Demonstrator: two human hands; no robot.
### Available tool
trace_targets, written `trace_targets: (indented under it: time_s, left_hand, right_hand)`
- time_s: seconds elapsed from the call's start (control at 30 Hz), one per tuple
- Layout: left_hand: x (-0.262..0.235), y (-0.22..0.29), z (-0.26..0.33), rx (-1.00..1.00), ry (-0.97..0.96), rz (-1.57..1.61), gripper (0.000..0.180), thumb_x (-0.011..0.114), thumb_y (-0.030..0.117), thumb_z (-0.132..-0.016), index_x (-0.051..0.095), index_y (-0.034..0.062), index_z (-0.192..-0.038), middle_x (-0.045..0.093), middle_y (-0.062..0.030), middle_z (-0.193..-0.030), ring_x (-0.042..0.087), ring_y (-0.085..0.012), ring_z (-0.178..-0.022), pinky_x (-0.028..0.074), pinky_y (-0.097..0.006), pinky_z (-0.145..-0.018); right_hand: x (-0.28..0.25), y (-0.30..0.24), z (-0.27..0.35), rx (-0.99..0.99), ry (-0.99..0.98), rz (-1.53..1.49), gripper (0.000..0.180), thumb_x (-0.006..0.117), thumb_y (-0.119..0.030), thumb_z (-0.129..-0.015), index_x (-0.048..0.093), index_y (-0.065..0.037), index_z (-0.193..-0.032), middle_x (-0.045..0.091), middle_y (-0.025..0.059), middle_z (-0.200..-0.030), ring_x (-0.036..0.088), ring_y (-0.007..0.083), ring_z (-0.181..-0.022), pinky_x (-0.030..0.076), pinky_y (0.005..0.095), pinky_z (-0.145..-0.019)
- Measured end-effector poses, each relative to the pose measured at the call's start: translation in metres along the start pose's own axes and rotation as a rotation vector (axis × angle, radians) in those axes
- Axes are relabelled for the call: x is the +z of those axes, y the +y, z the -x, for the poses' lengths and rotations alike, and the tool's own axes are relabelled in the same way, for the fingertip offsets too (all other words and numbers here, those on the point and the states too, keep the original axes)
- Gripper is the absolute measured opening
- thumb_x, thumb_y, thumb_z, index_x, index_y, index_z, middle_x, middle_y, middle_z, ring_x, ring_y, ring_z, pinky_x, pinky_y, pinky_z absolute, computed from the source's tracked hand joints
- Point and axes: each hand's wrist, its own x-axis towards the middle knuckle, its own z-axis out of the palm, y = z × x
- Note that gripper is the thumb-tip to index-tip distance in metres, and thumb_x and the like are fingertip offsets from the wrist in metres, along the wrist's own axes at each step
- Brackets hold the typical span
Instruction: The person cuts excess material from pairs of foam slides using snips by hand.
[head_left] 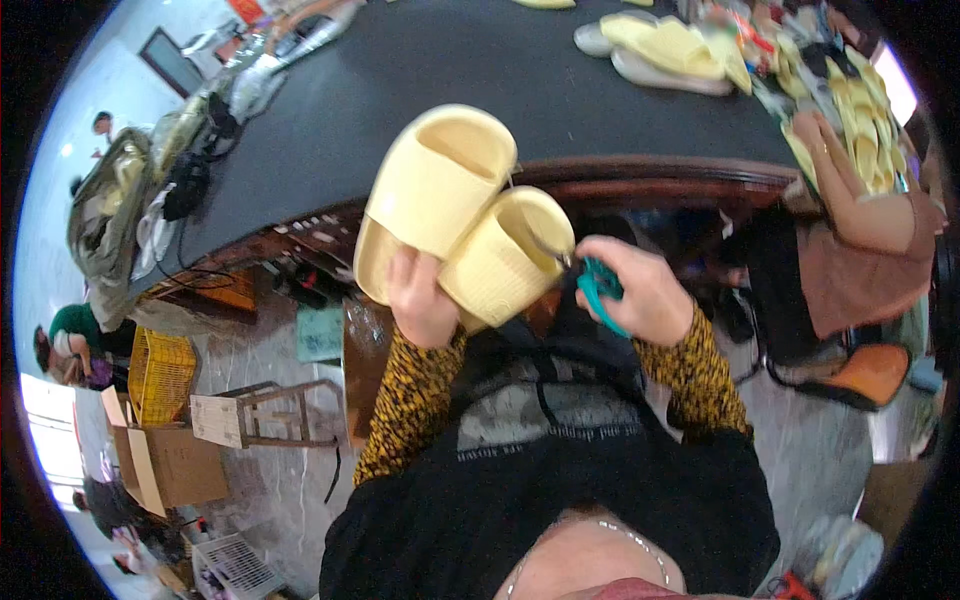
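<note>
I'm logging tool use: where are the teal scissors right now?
Right of centre in the head view, the scissors are in the right hand, beside the lower yellow slipper.

Runs open across the middle of the dark tabletop (640, 125), beyond the yellow slippers (450, 215). Meets bags (110, 205) at left, heaped footwear (865, 125) and a seated person's arm (838, 175) at right. Is blocked between left hand (420, 297) and right hand (640, 290) by slippers and teal-handled scissors (602, 292).
</note>
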Motion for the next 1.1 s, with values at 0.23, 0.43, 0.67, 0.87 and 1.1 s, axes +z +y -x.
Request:
trace_targets:
  time_s: [0.23, 0.43, 0.67, 0.87, 1.1]
  left_hand:
    - [-0.005, 0.005, 0.007, 0.018, -0.005, -0.013, 0.031, 0.055, -0.002, -0.07, 0.06, -0.005, -0.101, 0.059, -0.0181, -0.092, 0.056, -0.0327, -0.082, 0.043, -0.041, -0.072]
    - [0.0, 0.005, 0.004, -0.176, 0.001, 0.163, 0.03, 0.054, -0.007, -0.071, 0.057, -0.0053, -0.1, 0.056, -0.0194, -0.091, 0.055, -0.0366, -0.078, 0.046, -0.04, -0.065]
    - [0.011, 0.003, -0.031, -0.454, -0.147, 0.306, 0.018, 0.062, 0.001, -0.075, 0.054, -0.0036, -0.091, 0.055, -0.0164, -0.083, 0.057, -0.0267, -0.07, 0.046, -0.033, -0.059]
    - [0.027, -0.004, -0.061, -0.627, -0.268, 0.401, 0.026, 0.067, 0.015, -0.077, 0.053, -0.0043, -0.087, 0.056, -0.0158, -0.08, 0.058, -0.0264, -0.069, 0.047, -0.035, -0.062]
    - [0.079, -0.021, -0.099, -0.532, -0.182, 0.458, 0.031, 0.067, 0.022, -0.077, 0.052, -0.0046, -0.084, 0.058, -0.0183, -0.081, 0.058, -0.0298, -0.074, 0.047, -0.038, -0.067]
  right_hand:
    - [0.004, -0.007, 0.007, 0.025, -0.016, 0.157, 0.039, 0.071, -0.02, -0.073, 0.052, -0.006, -0.104, 0.059, 0.0128, -0.083, 0.061, 0.0317, -0.079, 0.048, 0.0405, -0.066]
    - [0.0, -0.015, 0.012, 0.083, 0.063, 0.036, 0.042, 0.074, -0.018, -0.073, 0.055, -0.003, -0.108, 0.063, 0.0166, -0.091, 0.064, 0.0311, -0.081, 0.051, 0.0357, -0.068]
    - [0.0, -0.014, 0.012, 0.13, 0.093, -0.045, 0.043, 0.075, -0.015, -0.072, 0.056, -0.001, -0.108, 0.062, 0.0169, -0.091, 0.064, 0.029, -0.079, 0.051, 0.0335, -0.069]
    - [0.003, -0.009, 0.012, 0.136, 0.056, -0.04, 0.043, 0.075, -0.014, -0.072, 0.056, 0.0, -0.108, 0.062, 0.0168, -0.093, 0.064, 0.0277, -0.078, 0.05, 0.0326, -0.069]
    - [0.006, -0.01, 0.009, 0.158, 0.044, -0.057, 0.044, 0.075, -0.013, -0.072, 0.056, 0.0, -0.109, 0.062, 0.0156, -0.088, 0.063, 0.0266, -0.076, 0.05, 0.0318, -0.068]
